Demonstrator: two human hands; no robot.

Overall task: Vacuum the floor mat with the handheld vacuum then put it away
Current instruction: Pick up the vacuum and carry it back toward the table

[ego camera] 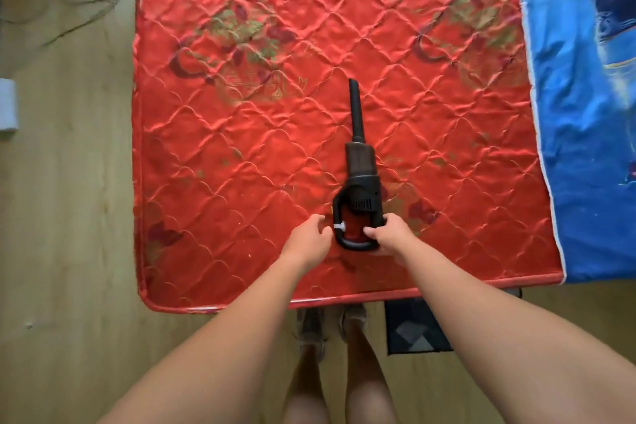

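While the right hand (390,234) grasps the vacuum (359,165) on the mat (241,155), the left hand (306,241) seems released.

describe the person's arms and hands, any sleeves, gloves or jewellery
No sleeves reach into view on either side. The left hand and right hand wear no gloves, and no watch, ring or bracelet shows on either.

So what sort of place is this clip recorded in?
Most likely a room in a home, perhaps a bedroom: a red quilted mat lies on a wood-look floor, a blue printed cloth like bedding sits beside it, and a handheld vacuum is on the mat.
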